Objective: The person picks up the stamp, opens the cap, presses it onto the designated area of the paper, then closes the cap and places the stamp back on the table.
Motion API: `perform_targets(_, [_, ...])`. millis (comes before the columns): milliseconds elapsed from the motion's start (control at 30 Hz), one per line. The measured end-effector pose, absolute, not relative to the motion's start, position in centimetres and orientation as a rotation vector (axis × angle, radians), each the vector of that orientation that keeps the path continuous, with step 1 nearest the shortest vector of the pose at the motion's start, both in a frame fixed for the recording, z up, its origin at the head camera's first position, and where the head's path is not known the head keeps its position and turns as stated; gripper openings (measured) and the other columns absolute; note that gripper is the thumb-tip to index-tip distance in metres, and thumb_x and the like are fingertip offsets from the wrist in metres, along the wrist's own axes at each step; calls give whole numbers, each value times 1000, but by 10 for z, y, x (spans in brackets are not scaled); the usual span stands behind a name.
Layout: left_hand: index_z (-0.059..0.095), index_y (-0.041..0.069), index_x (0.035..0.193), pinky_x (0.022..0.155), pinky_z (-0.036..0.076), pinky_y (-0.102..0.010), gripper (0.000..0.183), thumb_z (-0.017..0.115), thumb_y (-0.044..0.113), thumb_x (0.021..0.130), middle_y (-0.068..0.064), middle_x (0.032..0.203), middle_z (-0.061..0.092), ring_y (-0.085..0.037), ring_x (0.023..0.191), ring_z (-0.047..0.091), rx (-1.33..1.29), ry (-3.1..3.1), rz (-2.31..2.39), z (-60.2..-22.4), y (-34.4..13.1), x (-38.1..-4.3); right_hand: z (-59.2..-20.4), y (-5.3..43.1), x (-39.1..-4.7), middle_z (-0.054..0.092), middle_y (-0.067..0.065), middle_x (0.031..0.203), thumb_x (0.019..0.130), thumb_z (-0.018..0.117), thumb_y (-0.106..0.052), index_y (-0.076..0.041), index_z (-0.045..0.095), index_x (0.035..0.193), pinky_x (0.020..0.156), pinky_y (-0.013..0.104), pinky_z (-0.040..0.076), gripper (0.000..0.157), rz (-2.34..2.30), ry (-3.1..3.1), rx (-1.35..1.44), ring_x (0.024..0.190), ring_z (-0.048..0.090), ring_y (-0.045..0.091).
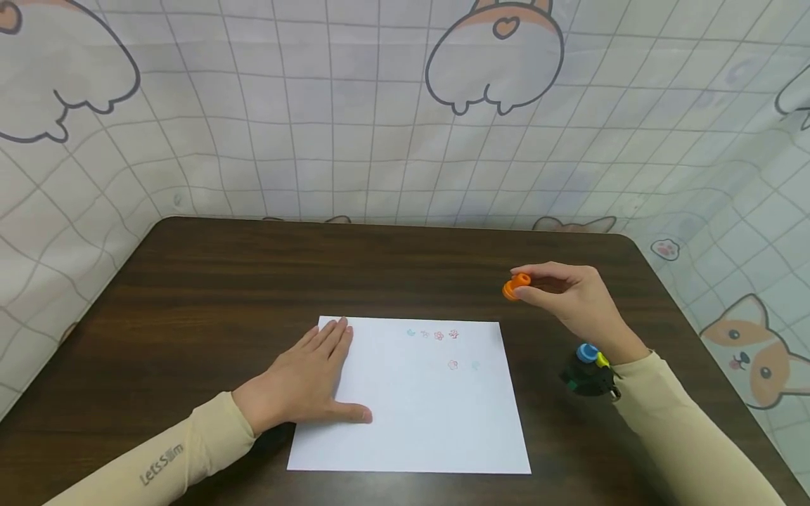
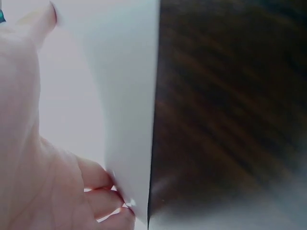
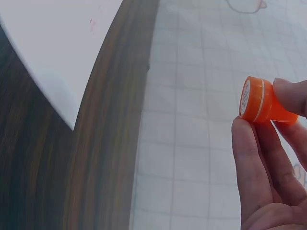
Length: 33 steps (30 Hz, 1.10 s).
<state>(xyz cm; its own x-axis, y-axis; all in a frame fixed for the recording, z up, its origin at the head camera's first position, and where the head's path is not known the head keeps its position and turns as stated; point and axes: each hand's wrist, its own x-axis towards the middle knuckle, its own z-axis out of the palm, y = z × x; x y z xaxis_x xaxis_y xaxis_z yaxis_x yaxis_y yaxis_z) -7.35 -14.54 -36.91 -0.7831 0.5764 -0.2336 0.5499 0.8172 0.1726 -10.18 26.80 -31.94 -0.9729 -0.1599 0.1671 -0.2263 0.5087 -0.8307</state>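
Observation:
In the head view a white sheet of paper (image 1: 418, 422) lies on the dark table, with several small stamped prints (image 1: 439, 336) near its top edge and fainter ones below. My left hand (image 1: 310, 383) rests on the sheet's left side, fingers straight and thumb spread. My right hand (image 1: 572, 299) pinches an orange toy stamp (image 1: 516, 287) between thumb and fingers, raised beyond the paper's upper right corner. In the right wrist view the orange stamp (image 3: 259, 101) shows its round pale face, turned left; the design on it is too blurred to read.
Beside my right wrist sit a blue stamp (image 1: 587, 353), a yellow piece (image 1: 602, 360) and a dark green object (image 1: 585, 379), partly hidden by the sleeve. The brown wooden table (image 1: 221, 295) meets a gridded cloth (image 1: 354, 140) with cartoon dogs at the back and sides.

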Motion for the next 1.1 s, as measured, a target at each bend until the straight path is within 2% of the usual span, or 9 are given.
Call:
perform_targets(600, [28, -6, 160, 131, 21, -58, 129, 64, 86, 76, -25, 170, 24, -41, 160, 26, 844, 2734, 118, -369, -143, -75, -325, 223, -102, 77, -9, 109, 92, 80, -18, -8, 76, 121, 84, 21, 63, 31, 1664, -2538, 424, 92, 76, 12])
perform_targets(933, [30, -5, 159, 132, 18, -60, 129, 61, 89, 76, -26, 169, 27, -42, 158, 29, 850, 2749, 129, -364, -142, -77, -328, 206, -105, 76, 14, 118, 91, 80, -15, -8, 77, 120, 86, 22, 63, 30, 1677, -2529, 459, 93, 76, 12])
perform_targets(1100, [36, 0, 159, 130, 22, -61, 118, 58, 86, 81, -23, 165, 38, -43, 156, 34, 913, 2847, 170, -355, -138, -84, -328, 200, -105, 75, 17, 119, 91, 80, -12, -4, 76, 120, 85, 22, 63, 30, 1687, -2521, 473, 92, 75, 13])
